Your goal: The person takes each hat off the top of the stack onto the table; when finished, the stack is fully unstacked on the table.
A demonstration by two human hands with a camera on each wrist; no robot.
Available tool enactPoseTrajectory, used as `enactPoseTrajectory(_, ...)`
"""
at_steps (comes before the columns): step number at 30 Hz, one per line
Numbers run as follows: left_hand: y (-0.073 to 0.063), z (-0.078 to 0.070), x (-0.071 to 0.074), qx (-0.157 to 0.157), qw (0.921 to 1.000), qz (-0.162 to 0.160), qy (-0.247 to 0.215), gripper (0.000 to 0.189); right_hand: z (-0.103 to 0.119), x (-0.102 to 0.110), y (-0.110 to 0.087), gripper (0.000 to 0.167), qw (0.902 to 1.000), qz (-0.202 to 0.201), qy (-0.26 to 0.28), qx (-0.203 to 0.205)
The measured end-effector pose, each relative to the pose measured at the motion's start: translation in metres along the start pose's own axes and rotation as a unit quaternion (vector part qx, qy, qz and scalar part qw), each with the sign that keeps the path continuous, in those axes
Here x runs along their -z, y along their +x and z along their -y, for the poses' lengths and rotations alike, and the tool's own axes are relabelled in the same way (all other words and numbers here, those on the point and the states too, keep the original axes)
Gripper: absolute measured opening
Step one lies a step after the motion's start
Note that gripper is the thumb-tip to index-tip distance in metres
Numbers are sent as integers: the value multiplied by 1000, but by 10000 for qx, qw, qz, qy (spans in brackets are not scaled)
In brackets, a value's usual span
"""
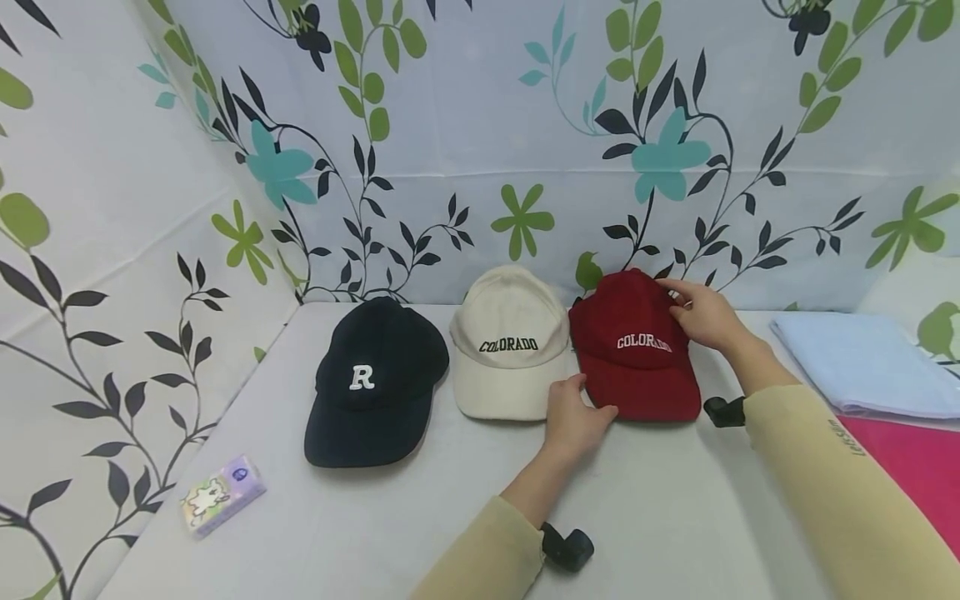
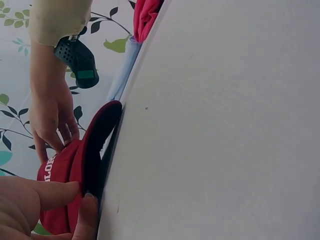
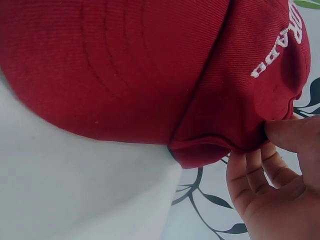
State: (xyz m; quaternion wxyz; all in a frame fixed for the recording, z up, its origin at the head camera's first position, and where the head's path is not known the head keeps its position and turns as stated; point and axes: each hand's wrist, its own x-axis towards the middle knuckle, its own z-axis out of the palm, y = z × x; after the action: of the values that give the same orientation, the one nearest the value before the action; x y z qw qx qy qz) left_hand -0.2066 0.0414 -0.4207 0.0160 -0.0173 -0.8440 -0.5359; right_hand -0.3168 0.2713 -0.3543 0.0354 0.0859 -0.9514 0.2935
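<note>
A red baseball cap [image 1: 633, 342] with white COLORADO lettering sits at the right end of a row of caps, brim toward me. My left hand [image 1: 573, 417] pinches the left side of its brim; the left wrist view shows the thumb [image 2: 60, 194] above and a fingertip at the brim's edge. My right hand [image 1: 705, 315] grips the right side of the crown, with the thumb outside and the other fingers tucked under the lower edge in the right wrist view. Just left of it lies a cream COLORADO cap [image 1: 510, 342], near my left fingers.
Farther left is a black cap [image 1: 375, 379] with a white R. A small purple tissue pack [image 1: 222, 495] lies at the table's left side. Folded light-blue cloth [image 1: 870, 362] and pink cloth [image 1: 911, 467] lie on the right. A leaf-patterned curtain [image 1: 465, 125] hangs behind the white table [image 1: 660, 517].
</note>
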Motion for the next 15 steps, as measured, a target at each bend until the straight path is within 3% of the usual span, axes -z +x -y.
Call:
enactPoseTrajectory(7,-1,-1,4,51,9999,88,-118,57,2,0,-2,50,9998,118,99,-142)
enactPoseTrajectory(15,-2,-1,9,13,9999,143,-21,57,3,5,-3,50,9999,74,60,-39)
